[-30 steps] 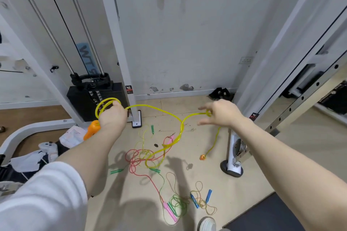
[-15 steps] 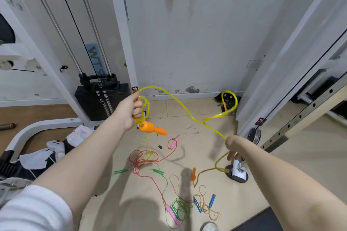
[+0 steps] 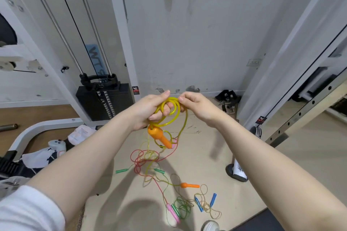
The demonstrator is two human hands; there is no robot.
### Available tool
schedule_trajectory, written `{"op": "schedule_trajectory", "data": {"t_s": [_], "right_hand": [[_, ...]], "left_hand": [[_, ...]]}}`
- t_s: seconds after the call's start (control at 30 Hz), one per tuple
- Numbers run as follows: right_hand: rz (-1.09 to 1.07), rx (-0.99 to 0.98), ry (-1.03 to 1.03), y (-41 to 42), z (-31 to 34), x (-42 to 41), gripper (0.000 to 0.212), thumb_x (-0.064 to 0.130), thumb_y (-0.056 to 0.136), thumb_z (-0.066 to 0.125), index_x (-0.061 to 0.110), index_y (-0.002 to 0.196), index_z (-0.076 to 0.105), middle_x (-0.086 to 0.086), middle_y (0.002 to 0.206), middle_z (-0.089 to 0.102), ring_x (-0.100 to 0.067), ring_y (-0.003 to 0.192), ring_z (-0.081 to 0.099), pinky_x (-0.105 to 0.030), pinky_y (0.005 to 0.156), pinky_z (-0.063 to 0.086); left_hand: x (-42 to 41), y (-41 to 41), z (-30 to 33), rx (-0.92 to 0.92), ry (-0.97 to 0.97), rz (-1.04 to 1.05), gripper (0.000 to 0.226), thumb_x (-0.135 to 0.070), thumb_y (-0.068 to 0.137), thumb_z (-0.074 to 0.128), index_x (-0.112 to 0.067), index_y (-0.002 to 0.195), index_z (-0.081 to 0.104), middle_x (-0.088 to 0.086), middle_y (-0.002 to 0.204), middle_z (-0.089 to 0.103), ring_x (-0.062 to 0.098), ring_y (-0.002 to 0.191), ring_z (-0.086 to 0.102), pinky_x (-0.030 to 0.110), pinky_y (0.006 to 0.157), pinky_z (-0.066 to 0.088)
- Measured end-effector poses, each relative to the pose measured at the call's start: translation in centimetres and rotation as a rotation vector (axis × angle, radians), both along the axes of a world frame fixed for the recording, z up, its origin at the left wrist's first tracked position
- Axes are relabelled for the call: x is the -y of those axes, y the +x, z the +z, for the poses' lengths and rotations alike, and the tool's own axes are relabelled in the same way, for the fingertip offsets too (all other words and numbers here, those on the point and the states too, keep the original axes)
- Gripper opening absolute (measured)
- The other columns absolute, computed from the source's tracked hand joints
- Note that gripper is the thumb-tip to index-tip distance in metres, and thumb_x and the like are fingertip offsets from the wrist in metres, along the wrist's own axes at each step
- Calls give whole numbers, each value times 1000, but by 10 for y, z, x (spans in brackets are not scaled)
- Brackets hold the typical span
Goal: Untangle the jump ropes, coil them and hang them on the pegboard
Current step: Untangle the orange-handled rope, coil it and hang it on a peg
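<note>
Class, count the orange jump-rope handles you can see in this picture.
2. One orange handle dangles below the left hand, which grips the yellow coil; the other orange handle lies on the floor. Others may hide in the tangle.

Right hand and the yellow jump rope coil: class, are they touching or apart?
Touching. The head view shows the right hand pinching the yellow jump rope coil at its upper right edge, while the left hand holds the loops.

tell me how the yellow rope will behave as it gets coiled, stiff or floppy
Probably springy rather than limp: the yellow rope holds round loops in the left hand. The hanging orange handle likely tugs the coil downward. The rest trails into the pile of ropes on the floor, so it may snag.
</note>
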State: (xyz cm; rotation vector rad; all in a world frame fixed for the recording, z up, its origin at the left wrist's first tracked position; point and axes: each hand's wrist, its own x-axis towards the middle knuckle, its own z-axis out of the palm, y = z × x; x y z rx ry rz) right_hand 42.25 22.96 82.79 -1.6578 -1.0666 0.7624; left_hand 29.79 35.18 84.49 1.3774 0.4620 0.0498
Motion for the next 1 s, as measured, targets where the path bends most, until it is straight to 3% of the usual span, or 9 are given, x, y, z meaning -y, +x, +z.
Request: {"op": "schedule_trajectory", "data": {"t_s": [0.1, 0.2, 0.37, 0.43, 0.6, 0.7, 0.8, 0.87, 1.0], "right_hand": [[8, -33, 10, -6, 7, 4, 25, 12, 98, 45, 16, 75, 54, 3, 64, 43, -1, 51, 41, -19, 58, 40], [41, 403, -29, -10, 16, 5, 18, 15, 94, 54, 11, 82, 68, 12, 64, 51, 2, 59, 47, -12, 59, 33], [65, 973, -43, -17, 18, 10, 22, 25, 92, 57, 8, 90, 70, 0, 74, 53, -21, 75, 53, -27, 64, 32], [77, 981, -49, -17, 19, 16, 22, 25, 92, 56, 8, 90, 68, -7, 80, 59, -22, 76, 53, -27, 65, 32], [173, 819, -113, -22, 20, 22, 20, 12, 94, 49, 0, 96, 65, -11, 88, 48, -15, 81, 40, -23, 72, 27], [213, 816, -137, -31, 17, 16, 19, 4, 92, 48, -2, 97, 64, -14, 92, 47, -18, 85, 41, -25, 77, 30], [158, 783, -15, -35, 22, 13, 7, 2, 85, 53, 0, 92, 56, -2, 86, 46, -16, 81, 41, -22, 72, 31], [80, 748, 32, -36, 25, 14, 15, 7, 83, 60, 6, 94, 49, 2, 87, 44, -15, 80, 42, -26, 72, 35], [-178, 599, 79, -36, 19, 19, 38, 21, 74, 76, 14, 100, 49, 3, 101, 41, -12, 76, 49, -11, 66, 36]], "left_hand": [[-2, -10, 2, -56, 39, 19, 44, -35, 99, 37, -2, 77, 56, 0, 45, 59, 3, 28, 25, 17, 39, 16], [-5, -16, 4, -133, 77, -8, 42, -33, 100, 36, -4, 74, 53, -2, 36, 49, 2, 30, 26, 16, 40, 17], [-1, -6, -16, -306, 293, 175, 42, -40, 96, 46, -8, 72, 57, -2, 50, 55, 6, 31, 30, 15, 35, 23], [0, -3, -20, -326, 333, 234, 43, -42, 96, 45, -8, 71, 57, 4, 59, 58, 6, 31, 31, 15, 36, 23], [10, 11, -13, -199, 6, 404, 40, -40, 98, 42, -9, 71, 42, 8, 60, 51, 8, 27, 46, 14, 30, 35], [22, 16, -10, -104, -113, 402, 41, -38, 99, 40, -9, 71, 45, 6, 51, 53, 13, 33, 50, 19, 37, 45], [34, 16, -14, -67, -83, 281, 33, -28, 100, 39, -8, 79, 56, 8, 63, 57, 14, 49, 56, 23, 50, 48], [41, 13, -14, -31, -109, 239, 30, -21, 100, 36, -10, 78, 53, 6, 56, 50, 10, 37, 47, 17, 39, 39], [41, 13, -8, -16, -165, 145, 39, -47, 98, 34, -15, 79, 47, -7, 40, 31, 4, 28, 22, 12, 31, 14]]}}
